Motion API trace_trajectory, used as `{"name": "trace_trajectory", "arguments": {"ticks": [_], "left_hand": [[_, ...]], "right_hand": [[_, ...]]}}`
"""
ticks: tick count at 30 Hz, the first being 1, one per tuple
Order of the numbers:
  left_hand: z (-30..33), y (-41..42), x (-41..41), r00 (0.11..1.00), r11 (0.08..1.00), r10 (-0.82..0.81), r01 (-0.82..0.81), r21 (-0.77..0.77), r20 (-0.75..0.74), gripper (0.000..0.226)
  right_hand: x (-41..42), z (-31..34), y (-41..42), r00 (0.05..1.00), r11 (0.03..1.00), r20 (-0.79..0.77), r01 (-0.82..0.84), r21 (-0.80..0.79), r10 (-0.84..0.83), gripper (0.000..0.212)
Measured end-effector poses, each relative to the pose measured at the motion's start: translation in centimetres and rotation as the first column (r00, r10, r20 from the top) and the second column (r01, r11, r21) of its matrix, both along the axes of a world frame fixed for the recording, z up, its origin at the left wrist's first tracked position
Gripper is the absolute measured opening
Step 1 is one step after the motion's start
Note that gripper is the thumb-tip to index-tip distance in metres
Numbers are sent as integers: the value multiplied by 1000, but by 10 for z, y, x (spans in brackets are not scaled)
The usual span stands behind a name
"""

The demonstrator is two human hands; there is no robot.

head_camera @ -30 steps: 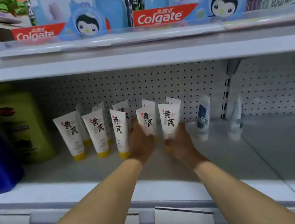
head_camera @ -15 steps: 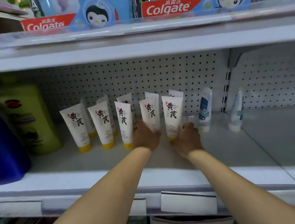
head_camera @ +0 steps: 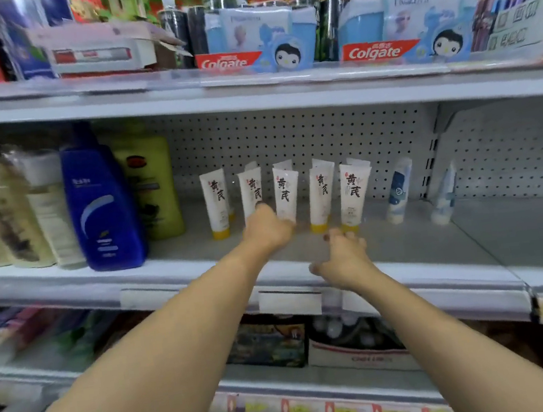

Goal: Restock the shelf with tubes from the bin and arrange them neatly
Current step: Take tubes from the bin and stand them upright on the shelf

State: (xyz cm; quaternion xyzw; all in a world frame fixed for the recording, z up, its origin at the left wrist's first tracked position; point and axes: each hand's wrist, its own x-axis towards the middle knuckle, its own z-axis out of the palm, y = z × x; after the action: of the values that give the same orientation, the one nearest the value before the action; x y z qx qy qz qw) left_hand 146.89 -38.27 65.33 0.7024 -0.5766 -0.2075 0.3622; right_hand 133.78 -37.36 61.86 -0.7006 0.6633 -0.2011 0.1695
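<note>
1. Five white plastic tubes w/ yellow caps [head_camera: 354, 197] stand cap-down in a front row on the grey metal shelf [head_camera: 439, 243], more tubes tucked behind.
2. Left hand [head_camera: 267, 228] at the base of the 2nd and 3rd tubes, fingers curled round the 3rd tube's [head_camera: 285, 194] lower end, so that grip holds it.
3. Right hand [head_camera: 343, 260] near the shelf's front edge, fingers loose, holding nothing, tips just below the rightmost tube's cap.
4. Blue shampoo bottle [head_camera: 103, 209] well left; white-and-blue tube [head_camera: 398, 192] to the right.
</note>
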Motion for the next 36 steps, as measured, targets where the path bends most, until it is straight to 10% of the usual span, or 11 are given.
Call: {"name": "trace_trajectory", "arguments": {"ticks": [15,36], "left_hand": [[-43,169,219,938,939,318,-332,91,140,45],[-255,332,379,762,601,640,-579,551,103,44]], "right_hand": [[204,-41,135,875,886,-136,-459,71,464,60],[367,-212,201,544,552,-164,-695,461,823,68]]}}
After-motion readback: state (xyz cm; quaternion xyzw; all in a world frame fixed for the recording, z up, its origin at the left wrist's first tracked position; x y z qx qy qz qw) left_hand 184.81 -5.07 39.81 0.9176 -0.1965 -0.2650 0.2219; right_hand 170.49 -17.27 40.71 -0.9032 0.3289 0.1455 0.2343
